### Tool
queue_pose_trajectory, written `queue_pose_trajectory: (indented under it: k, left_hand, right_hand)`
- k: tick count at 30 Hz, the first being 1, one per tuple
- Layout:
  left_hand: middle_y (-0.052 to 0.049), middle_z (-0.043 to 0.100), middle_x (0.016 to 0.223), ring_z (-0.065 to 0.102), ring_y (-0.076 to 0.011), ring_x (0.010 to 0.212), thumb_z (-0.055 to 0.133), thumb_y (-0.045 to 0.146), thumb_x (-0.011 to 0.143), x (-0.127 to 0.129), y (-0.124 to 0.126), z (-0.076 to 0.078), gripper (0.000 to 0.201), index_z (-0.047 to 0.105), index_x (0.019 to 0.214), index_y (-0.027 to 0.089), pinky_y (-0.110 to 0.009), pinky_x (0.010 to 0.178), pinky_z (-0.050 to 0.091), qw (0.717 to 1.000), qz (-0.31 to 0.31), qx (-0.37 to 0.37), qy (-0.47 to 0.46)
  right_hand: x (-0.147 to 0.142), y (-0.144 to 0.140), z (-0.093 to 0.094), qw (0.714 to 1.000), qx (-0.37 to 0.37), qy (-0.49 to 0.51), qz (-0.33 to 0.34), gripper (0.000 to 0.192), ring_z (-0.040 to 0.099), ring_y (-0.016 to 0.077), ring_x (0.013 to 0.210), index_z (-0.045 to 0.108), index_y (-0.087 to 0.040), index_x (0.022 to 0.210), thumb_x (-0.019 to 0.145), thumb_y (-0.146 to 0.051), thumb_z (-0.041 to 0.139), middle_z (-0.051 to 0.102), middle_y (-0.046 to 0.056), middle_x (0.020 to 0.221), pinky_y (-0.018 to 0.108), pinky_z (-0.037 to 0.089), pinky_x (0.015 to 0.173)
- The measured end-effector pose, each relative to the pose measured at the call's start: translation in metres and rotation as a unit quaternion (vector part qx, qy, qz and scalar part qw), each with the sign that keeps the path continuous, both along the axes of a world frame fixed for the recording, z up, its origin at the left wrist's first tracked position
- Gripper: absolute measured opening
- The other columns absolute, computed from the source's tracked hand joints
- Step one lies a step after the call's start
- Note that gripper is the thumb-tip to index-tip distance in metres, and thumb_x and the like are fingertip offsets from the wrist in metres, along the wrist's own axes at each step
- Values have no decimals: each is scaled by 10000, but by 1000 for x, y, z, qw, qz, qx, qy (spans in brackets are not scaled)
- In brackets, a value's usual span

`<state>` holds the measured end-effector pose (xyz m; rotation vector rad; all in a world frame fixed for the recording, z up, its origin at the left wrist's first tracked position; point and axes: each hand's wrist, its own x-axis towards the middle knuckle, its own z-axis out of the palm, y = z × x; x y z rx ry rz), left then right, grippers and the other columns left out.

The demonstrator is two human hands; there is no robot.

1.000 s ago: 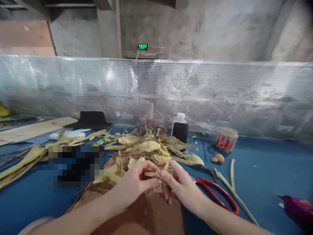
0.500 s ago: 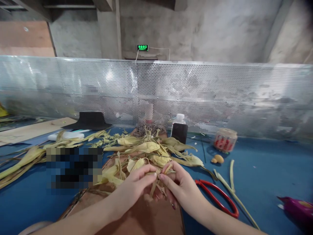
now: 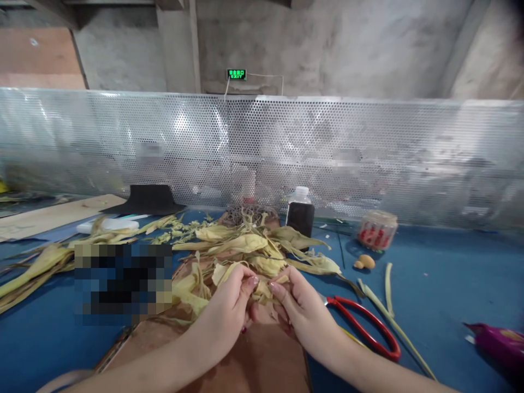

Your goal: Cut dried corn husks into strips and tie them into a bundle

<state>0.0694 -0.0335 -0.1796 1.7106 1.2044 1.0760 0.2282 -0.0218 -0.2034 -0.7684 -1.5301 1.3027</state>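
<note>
Blue table (image 3: pixel 442 284) underneath; a dried husk strip (image 3: pixel 262 288) is pinched between left hand (image 3: pixel 229 311) and right hand (image 3: pixel 298 311), fingers curled inward, scissors (image 3: pixel 364 327) just right.

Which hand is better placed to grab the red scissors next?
Right, probably. The right hand sits just beside the red scissors on the blue table; the left hand lies farther off. Both pinch the dried husk strip.

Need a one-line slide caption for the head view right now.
Both hands, left hand and right hand, pinch a dried corn husk strip over a brown board, red scissors alongside.
</note>
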Motion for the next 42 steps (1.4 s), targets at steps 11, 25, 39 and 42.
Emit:
queue_pose_trajectory:
  k: [11, 25, 39, 42]
  left_hand:
    - [44, 475, 547, 403, -120, 440, 400, 453, 901, 6, 0, 4, 260, 493, 848, 216, -255, 480, 324, 999, 37, 20, 6]
    - [55, 412, 572, 384, -115, 461, 347, 484, 915, 3, 3, 0, 299, 467, 894, 211, -244, 458, 328, 994, 90, 48, 36]
    - [36, 497, 647, 488, -128, 566, 408, 396, 917, -6, 7, 0, 200, 473, 974, 216, -258, 554, 405, 992, 29, 114, 46]
    - [87, 437, 526, 451, -116, 470, 448, 404, 903, -8, 9, 3, 319, 380, 1154, 219, -240, 500, 391, 998, -41, 51, -19]
  right_hand:
    - [-2, -3, 9, 999, -3, 53, -3, 318, 274, 32, 356, 388, -216, 809, 870, -505, 503, 332, -126, 491, 153, 338, 355]
    - [-3, -8, 8, 996, 33, 74, -45, 264, 353, 47, 375, 404, -217, 798, 897, -448, 484, 339, -111, 515, 174, 406, 369]
    - [7, -7, 4, 989, 82, -49, -115, 258, 255, 54, 367, 414, -220, 828, 917, -462, 430, 313, -109, 481, 183, 198, 361]
    - [8, -5, 3, 985, 88, -57, -136, 260, 250, 56, 360, 411, -221, 826, 920, -464, 423, 311, -110, 478, 194, 203, 366]
